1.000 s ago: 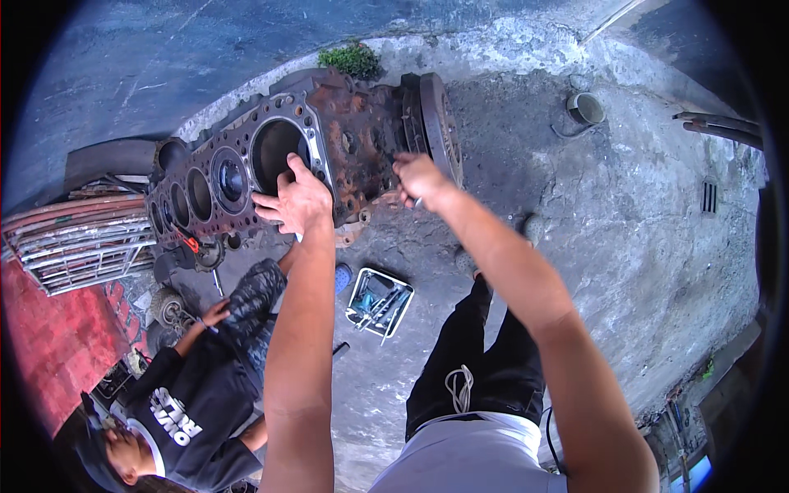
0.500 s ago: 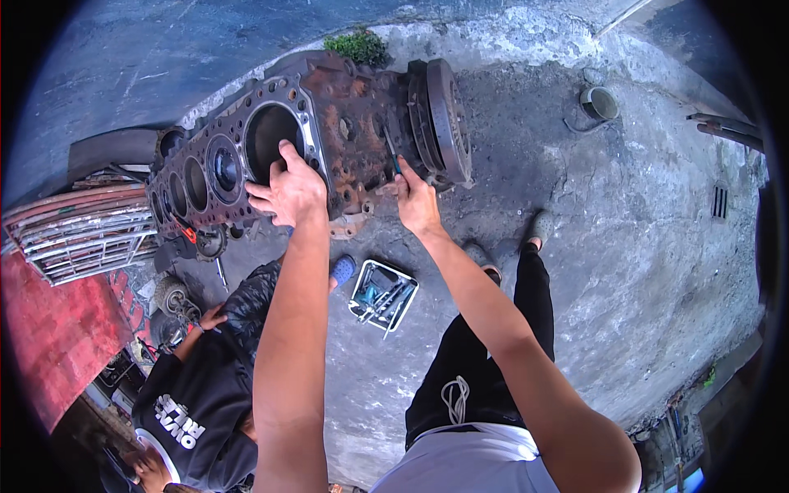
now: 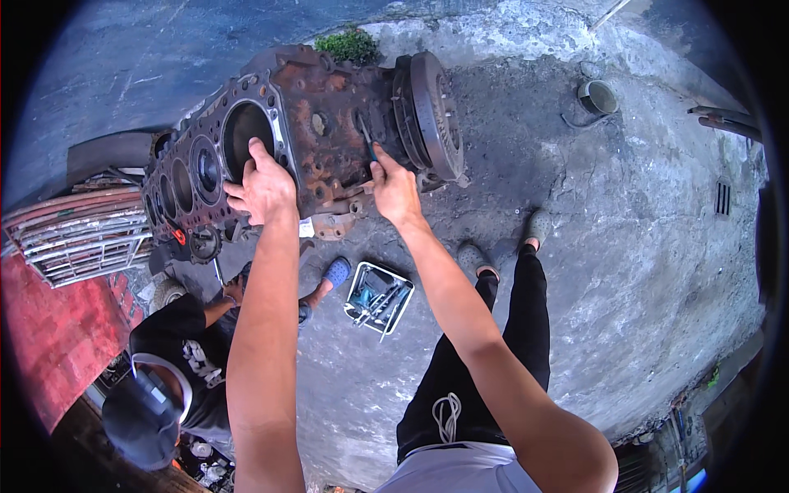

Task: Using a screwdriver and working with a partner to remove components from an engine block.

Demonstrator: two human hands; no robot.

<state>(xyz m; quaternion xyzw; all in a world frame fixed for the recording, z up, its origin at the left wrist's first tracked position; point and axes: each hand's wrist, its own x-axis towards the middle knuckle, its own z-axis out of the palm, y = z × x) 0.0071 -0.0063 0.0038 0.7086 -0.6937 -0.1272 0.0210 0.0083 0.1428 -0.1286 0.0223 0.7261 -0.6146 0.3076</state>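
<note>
A rusty engine block (image 3: 312,123) with several cylinder bores stands on the concrete ground, a flywheel (image 3: 434,115) at its right end. My left hand (image 3: 261,185) grips the edge of the nearest bore on the top face. My right hand (image 3: 393,187) holds a thin tool (image 3: 366,140) against the block's rusty side, just left of the flywheel. Both my forearms reach up from the lower edge.
Another person in a black shirt and cap (image 3: 160,386) crouches at the lower left beside the block. A small tray of tools (image 3: 378,297) lies on the ground by my feet. A metal grille (image 3: 74,234) lies at the left, and a round can (image 3: 597,97) sits at the upper right.
The view has closed in on the block. My right hand has shifted along the block's side toward the flywheel; my left hand stays on the bore rim.
</note>
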